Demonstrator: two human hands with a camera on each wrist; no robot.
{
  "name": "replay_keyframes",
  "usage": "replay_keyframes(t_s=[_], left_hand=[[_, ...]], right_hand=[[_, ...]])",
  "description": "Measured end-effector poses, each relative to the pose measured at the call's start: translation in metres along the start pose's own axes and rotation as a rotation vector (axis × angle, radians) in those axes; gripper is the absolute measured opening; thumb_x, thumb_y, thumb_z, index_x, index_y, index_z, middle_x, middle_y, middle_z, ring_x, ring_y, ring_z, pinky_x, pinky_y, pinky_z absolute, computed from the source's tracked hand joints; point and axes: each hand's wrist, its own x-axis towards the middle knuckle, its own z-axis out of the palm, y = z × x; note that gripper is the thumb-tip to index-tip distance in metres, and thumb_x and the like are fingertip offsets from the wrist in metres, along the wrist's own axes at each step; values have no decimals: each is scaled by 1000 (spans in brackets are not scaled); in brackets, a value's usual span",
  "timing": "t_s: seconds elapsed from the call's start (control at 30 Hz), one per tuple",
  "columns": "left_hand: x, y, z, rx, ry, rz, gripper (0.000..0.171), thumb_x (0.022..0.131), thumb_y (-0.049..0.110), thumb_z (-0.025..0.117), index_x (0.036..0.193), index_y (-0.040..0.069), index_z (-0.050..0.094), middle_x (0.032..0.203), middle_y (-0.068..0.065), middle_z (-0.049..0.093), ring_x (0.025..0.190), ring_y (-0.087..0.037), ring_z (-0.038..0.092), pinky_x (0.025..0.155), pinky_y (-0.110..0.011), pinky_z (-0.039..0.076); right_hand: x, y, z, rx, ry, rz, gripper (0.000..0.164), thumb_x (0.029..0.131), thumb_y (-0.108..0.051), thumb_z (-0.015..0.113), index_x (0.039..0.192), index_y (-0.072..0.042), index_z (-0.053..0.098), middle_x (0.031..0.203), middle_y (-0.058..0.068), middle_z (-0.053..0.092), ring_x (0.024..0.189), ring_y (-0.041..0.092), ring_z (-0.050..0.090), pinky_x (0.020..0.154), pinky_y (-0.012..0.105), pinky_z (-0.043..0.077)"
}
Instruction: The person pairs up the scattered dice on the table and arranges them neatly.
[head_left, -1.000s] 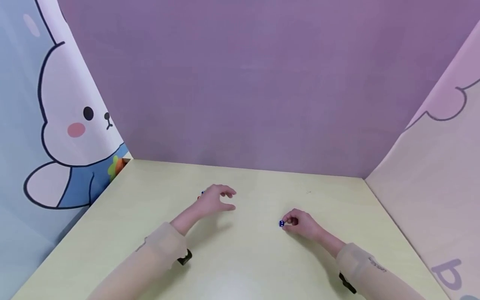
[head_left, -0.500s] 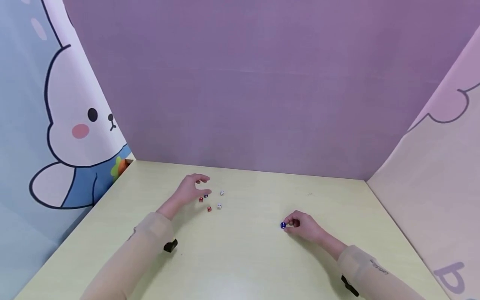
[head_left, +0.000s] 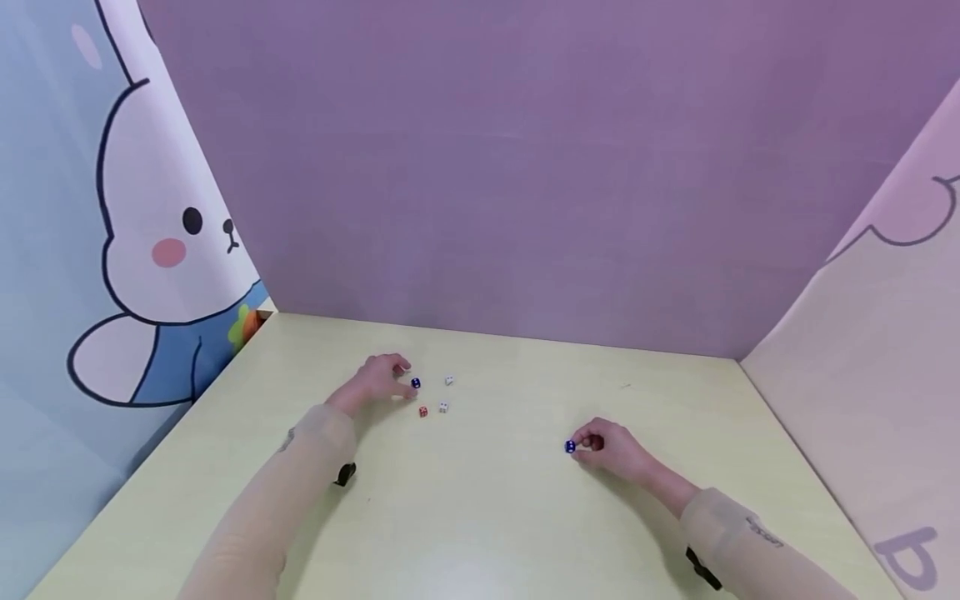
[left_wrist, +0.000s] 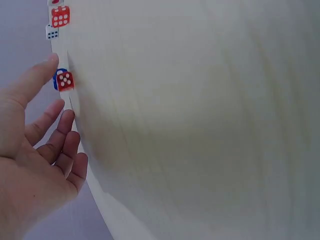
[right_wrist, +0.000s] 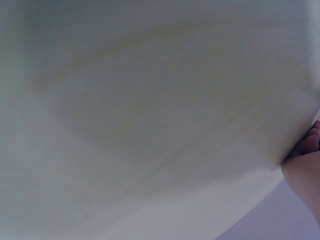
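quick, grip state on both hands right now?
Left hand: open, thumb and fingers apart, close to one blue die.
Right hand: closed, holding another blue die between thumb and finger.

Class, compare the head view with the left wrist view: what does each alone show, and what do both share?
Head view only: the right hand, pinching a blue die, and the cartoon print.
Left wrist view only: a second red die, in front of another blue die.
Both: the left hand, that other blue die, one red die, white dice, the tabletop.
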Motion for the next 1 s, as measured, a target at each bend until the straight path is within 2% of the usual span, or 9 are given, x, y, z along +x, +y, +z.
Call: replay_keyframes(t_s=[0.13, 0.23, 0.4, 0.63, 0.83, 1.0], left_hand=[[2, -2, 6, 23, -6, -18, 41, 77, 28, 77, 105, 3, 63, 101, -10, 63, 99, -28, 50, 93, -48, 37], [2, -1, 8, 9, 10, -51, 31, 76, 27, 77, 96, 6, 66, 95, -6, 64, 96, -27, 51, 92, -48, 36], [3, 2, 9, -9, 33, -63, 20, 77, 21, 77, 88, 7, 68, 87, -4, 65, 89, -24, 54, 91, -47, 37], [11, 11, 15, 4, 2, -10, 18, 77, 22, 78, 87, 8, 69, 84, -1, 67, 82, -19, 57, 90, -44, 41], [16, 24, 22, 5, -33, -10, 18, 76, 25, 79, 84, 12, 69, 81, 3, 67, 78, -16, 57, 93, -45, 38], [19, 35, 28, -31, -51, -16, 17, 75, 24, 80, 83, 13, 69, 78, 3, 65, 73, -14, 54, 81, -34, 41]], right_hand=[[0, 1, 4, -7, -6, 7, 19, 79, -13, 75, 94, -8, 65, 82, 1, 54, 72, 13, 44, 60, 20, 40], [-1, 0, 4, -6, -2, 9, 19, 79, -13, 75, 94, -8, 65, 81, 1, 53, 72, 13, 44, 60, 20, 40], [-1, -1, 3, -7, 1, 4, 19, 79, -13, 75, 94, -7, 65, 81, 1, 53, 72, 14, 44, 60, 20, 40], [-1, -2, 1, -10, 0, 6, 19, 79, -13, 75, 95, -7, 65, 82, 2, 53, 72, 14, 44, 60, 20, 40], [0, -2, 0, -14, 2, -4, 19, 79, -14, 75, 95, -7, 65, 82, 2, 53, 72, 14, 44, 61, 20, 40], [1, 0, -1, -18, 5, -3, 19, 79, -14, 75, 95, -8, 66, 82, 1, 54, 73, 14, 44, 61, 20, 40]])
